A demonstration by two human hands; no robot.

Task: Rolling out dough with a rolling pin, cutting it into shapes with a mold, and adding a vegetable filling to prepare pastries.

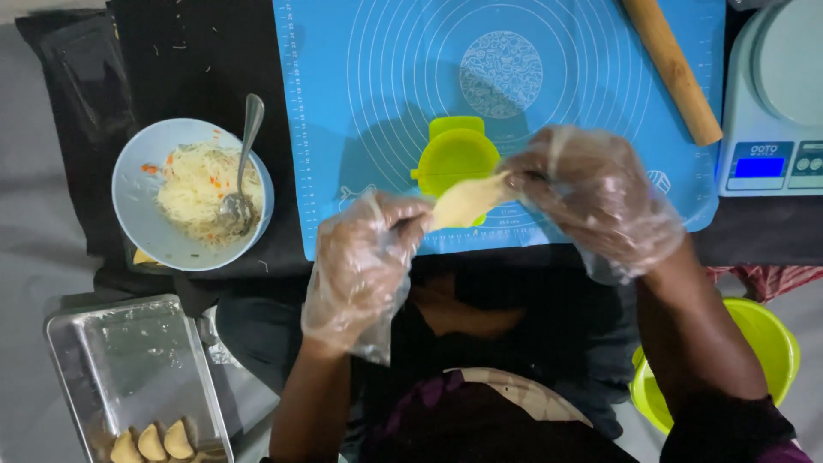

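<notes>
Head view, nearest first
Lap: we see our own dark clothing filling the bottom middle, with both forearms rising from it toward the mat.
Left hand: our left hand (364, 266), in a loose clear plastic glove, pinches the left end of the dough piece (467, 202) between its fingertips.
Right hand: our right hand (600, 201), gloved the same way, grips the right end of that dough, fingers curled close around it.
Dough piece: pale yellow, folded and flat, held between our two hands in the air just above the near edge of the blue mat (360, 111), partly covering the green mould.
Green mould: a round yellow-green dumpling press (454, 154) lies on the mat right behind the dough.
Dough round: a thin patterned disc (501, 73) lies at the middle of the mat's printed rings.
Rolling pin: a wooden rolling pin (673, 69) lies slanted across the mat's far right corner.
Scale: a white kitchen scale (776, 103) stands just right of the mat.
Bowl: a light blue bowl (137, 201) left of the mat holds shredded filling and a metal spoon (244, 163).
Tray: a metal tray (129, 369) at lower left carries three folded dumplings (154, 443) at its near end.
Green tub: a yellow-green tub (771, 343) shows at lower right, behind our right arm.
</notes>
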